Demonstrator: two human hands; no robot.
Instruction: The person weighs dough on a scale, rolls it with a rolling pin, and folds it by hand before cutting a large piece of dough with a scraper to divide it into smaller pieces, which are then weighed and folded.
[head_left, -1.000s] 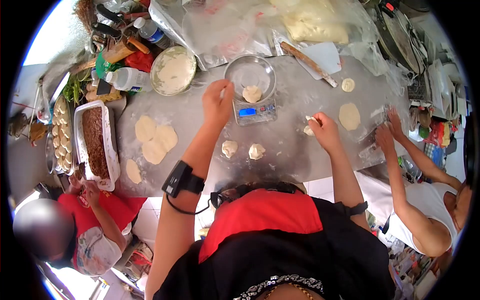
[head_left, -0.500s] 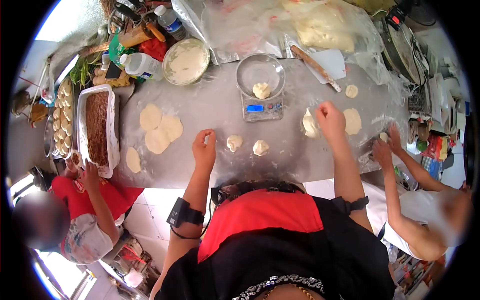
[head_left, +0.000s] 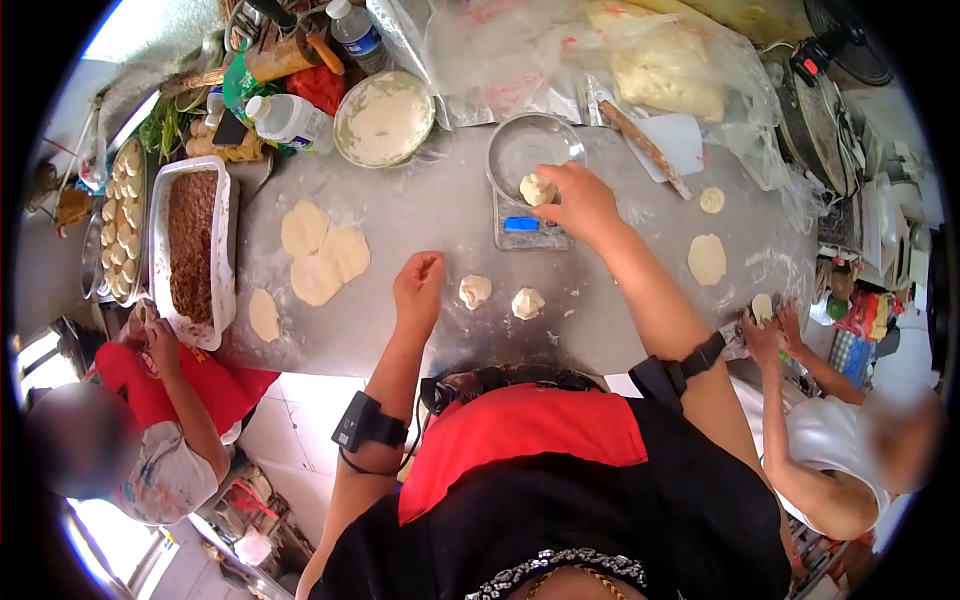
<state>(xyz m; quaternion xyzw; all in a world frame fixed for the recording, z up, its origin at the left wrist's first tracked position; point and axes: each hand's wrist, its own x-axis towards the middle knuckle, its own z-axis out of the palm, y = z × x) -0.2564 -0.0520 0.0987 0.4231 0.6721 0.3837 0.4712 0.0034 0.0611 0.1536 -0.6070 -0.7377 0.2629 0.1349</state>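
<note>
My right hand (head_left: 580, 205) reaches over the front edge of the steel pan (head_left: 515, 150) of a digital scale (head_left: 512, 240), thumb and fingers closed on a dough lump (head_left: 538, 189). The scale's blue display is lit, but I cannot read it. My left hand (head_left: 418, 290) hovers over the table with curled fingers; whatever lies inside them, if anything, is hidden. Beside it on the right are a dough lump (head_left: 475, 291) and a second lump (head_left: 527, 303). Left of it are several flat dough rounds (head_left: 318, 275).
A flour bowl (head_left: 385, 118), a rolling pin (head_left: 645, 150) and bagged dough (head_left: 665, 75) line the back. On the left, a co-worker's hands (head_left: 150, 335) are near a filling tray (head_left: 232, 225). On the right, another person's hands (head_left: 775, 335) handle a small dough piece (head_left: 762, 306).
My right hand has moved left to the scale and closed on the lump in its pan. The dough strip formerly beside that hand is now hidden around my forearm. The view has shifted slightly.
</note>
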